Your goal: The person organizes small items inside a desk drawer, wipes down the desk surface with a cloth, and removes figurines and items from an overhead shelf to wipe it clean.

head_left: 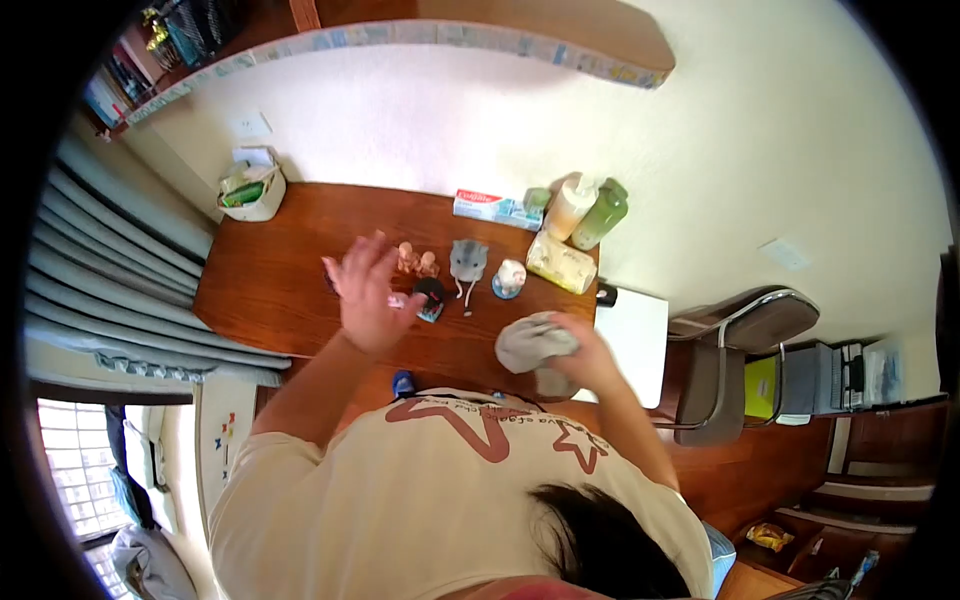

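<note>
My left hand (pixel 370 295) is raised over the wooden table (pixel 290 230) with its fingers spread and nothing in it. My right hand (pixel 588 352) has its fingers closed on a light grey cloth (pixel 535 342) near the table's front edge. Close to my left hand are a dark round item (pixel 429 298) and two small brown figurines (pixel 407 257). A grey cat-like figure (pixel 468 260) with dangling legs lies in the middle, and a white figurine on a blue base (pixel 509 278) is beside it.
Along the wall are a Colgate box (pixel 497 208), an orange-and-white bottle (pixel 571 207), a green bottle (pixel 602 213) and a yellow pack (pixel 561 262). A white basket (pixel 254 205) sits back left. A chair (pixel 712 375) is at right; a shelf (pixel 480 35) overhangs.
</note>
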Tool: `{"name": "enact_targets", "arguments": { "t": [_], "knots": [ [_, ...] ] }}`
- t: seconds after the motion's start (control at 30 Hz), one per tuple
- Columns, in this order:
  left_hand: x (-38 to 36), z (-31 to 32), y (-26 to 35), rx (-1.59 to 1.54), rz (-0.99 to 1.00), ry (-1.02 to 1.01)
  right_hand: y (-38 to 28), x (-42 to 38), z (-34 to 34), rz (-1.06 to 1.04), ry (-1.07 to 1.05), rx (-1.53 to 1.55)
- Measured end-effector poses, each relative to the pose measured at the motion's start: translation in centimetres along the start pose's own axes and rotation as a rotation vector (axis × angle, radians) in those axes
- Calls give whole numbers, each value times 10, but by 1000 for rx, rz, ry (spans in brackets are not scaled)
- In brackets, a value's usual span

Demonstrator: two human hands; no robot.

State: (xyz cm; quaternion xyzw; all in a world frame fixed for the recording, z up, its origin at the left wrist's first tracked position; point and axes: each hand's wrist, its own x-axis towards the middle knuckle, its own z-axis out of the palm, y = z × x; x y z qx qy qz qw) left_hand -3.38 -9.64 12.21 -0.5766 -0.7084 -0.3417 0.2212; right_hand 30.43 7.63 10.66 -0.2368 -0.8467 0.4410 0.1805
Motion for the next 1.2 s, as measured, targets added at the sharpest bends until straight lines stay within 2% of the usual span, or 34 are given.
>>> {"name": "enact_targets", "arguments": {
  "t": [0.07, 0.1, 0.2, 0.27, 0.33, 0.4, 0.43, 0.5, 0.53, 0.57, 0.63, 0.67, 0.73, 0.77, 0.8, 0.83, 0.87, 0.93, 1.0, 1.03, 1.1, 1.2],
  "knots": [
    [49, -35, -17, 25, 108, 275, -38, -6, -53, -10, 175, 386],
    [74, -56, -26, 68, 151, 351, -69, -8, -79, -24, 287, 415],
    [145, -111, -40, 209, 251, 490, -194, 3, -151, -29, 761, 186],
    [181, -125, -49, 314, 292, 530, -272, 42, -166, -149, 954, 132],
    [212, -124, -59, 286, 302, 523, -309, 93, -185, -230, 865, -83],
    [230, -113, -67, 226, 382, 556, -332, 151, -183, -167, 705, -172],
    [232, -113, -66, 207, 373, 492, -338, 180, -182, -71, 584, -474],
    [233, -107, -66, 160, 400, 427, -333, 225, -173, 54, 315, -789],
    [230, -107, -62, 134, 409, 387, -329, 238, -167, 75, 178, -805],
    [228, -107, -58, 99, 435, 365, -327, 245, -167, 87, 192, -807],
    [239, -117, -41, -14, 598, 303, -331, 247, -165, 20, 112, -518],
    [247, -125, -23, -92, 667, 262, -330, 247, -157, 33, 122, -518],
    [270, -136, 14, -168, 607, 252, -338, 242, -126, -133, 196, -430],
    [278, -140, 24, -229, 539, 242, -342, 239, -119, -124, 203, -427],
    [284, -143, 28, -233, 547, 241, -346, 238, -116, -127, 130, -464],
    [290, -146, 32, -153, 505, 104, -348, 235, -115, -133, 56, -501],
    [297, -146, 35, -70, 462, -27, -341, 229, -120, -139, 67, -503],
    [301, -138, 33, -31, 458, -5, -312, 219, -131, -383, 179, -866],
    [314, -128, 32, 51, 469, -130, -301, 229, -143, -458, 202, -975],
    [329, -129, 40, 57, 465, -119, -303, 239, -148, -300, 134, -869],
    [373, -130, 57, 175, 205, -671, -305, 270, -161, -48, -2, -743],
    [403, -94, 54, 321, 92, -555, -310, 331, -167, 109, 82, -978]
  ]
}}
